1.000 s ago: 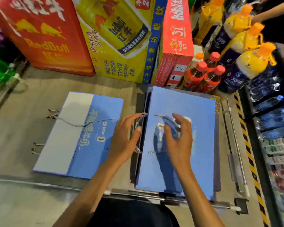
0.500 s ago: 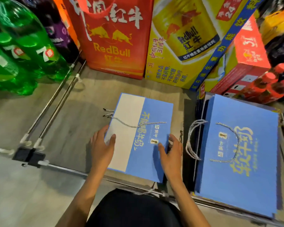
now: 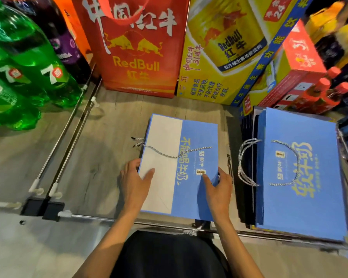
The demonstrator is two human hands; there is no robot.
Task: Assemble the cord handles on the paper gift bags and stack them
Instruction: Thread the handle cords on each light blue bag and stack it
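A flat blue and white paper bag (image 3: 177, 167) lies on the shelf in the middle, a grey cord (image 3: 175, 154) draped loose across it. My left hand (image 3: 136, 184) holds its left edge, thumb on top and fingers under the edge. My right hand (image 3: 217, 189) grips its right edge, thumb on the blue face. To the right stands a stack of blue bags (image 3: 301, 177); the top one has its twisted cord handles (image 3: 247, 163) fitted, one loop hanging over the left edge.
Green soda bottles (image 3: 22, 73) crowd the left behind metal rails (image 3: 68, 137). A red Red Bull bag (image 3: 137, 47) and yellow and red cartons (image 3: 227, 51) stand at the back. Red-capped bottles (image 3: 325, 93) sit at the back right. A rail (image 3: 113, 217) runs along the shelf's front edge.
A second ago both hands were on the right stack's top bag, working at its cord. They have moved to the middle bag and now hold its two side edges; the view swung left.
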